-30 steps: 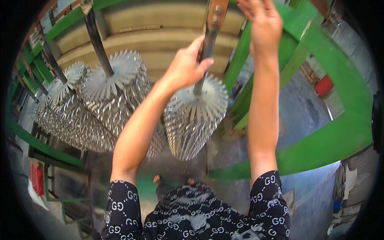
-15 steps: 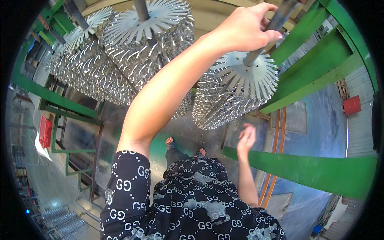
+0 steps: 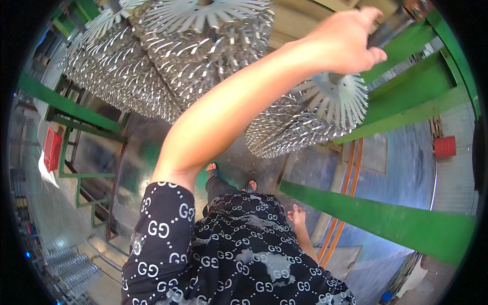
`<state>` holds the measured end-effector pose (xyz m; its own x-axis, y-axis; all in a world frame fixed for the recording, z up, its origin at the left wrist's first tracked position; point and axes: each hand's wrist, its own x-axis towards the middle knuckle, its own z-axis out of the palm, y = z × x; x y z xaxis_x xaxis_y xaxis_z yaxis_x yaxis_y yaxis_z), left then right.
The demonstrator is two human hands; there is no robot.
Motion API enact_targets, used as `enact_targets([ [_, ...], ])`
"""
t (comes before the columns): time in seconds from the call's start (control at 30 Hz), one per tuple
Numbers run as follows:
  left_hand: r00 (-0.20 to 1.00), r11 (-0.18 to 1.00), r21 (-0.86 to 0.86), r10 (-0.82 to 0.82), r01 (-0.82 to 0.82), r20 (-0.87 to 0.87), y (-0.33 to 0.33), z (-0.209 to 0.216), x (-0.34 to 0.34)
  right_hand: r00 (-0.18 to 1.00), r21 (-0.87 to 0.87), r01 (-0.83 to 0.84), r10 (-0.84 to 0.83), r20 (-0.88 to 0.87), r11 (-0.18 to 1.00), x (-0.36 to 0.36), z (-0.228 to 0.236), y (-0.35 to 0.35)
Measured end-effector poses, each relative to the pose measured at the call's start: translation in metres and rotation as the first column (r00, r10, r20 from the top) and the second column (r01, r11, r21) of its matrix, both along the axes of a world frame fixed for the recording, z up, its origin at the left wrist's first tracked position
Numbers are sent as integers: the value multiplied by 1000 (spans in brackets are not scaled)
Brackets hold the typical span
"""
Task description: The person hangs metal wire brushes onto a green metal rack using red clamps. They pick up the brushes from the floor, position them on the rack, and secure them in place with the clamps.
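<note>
My left arm stretches up and across to the right. My left hand point(image 3: 351, 40) is beside a dark metal rod point(image 3: 390, 31), its thumb and fingers spread either side of it. Whether the palm presses on the rod is hidden. Below the hand, the rod enters a round toothed metal disc point(image 3: 338, 101), which tops a stack of shiny metal pieces point(image 3: 292, 129). My forearm covers part of that stack. Low beside my body, my right hand point(image 3: 297, 213) holds nothing, with its fingers loosely bent and apart.
Two more shiny stacks, one in the middle point(image 3: 223, 53) and one at left point(image 3: 114, 76), hang close by. Green beams point(image 3: 381, 213) cross at right. A green stepped frame point(image 3: 84, 175) stands left, near a red container point(image 3: 52, 150). Orange strips point(image 3: 339, 218) run along the floor.
My left hand has shifted to the right along with the rod beside it. My right hand has dropped lower and closer to my body. The whole view has shifted slightly.
</note>
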<state>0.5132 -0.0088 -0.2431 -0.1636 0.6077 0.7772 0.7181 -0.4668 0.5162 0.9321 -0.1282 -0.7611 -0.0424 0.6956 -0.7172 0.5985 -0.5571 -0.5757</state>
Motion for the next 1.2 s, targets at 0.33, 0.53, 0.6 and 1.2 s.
enact_targets([
  [0.33,999,948,319,26,-12,-40,-179,-116,2,944,-61,274,-280,-172,960,16,-55,-13],
  [0.53,676,692,-692,613,-208,410,-273,-324,72,995,-49,-91,93,29,995,38,-33,-33],
  [0.6,669,634,-749,642,-190,373,-312,-356,92,998,-63,-53,54,12,997,52,-39,-40],
  [1.2,826,409,-912,508,18,244,-438,-461,195,815,-66,-509,505,283,858,199,-26,-247],
])
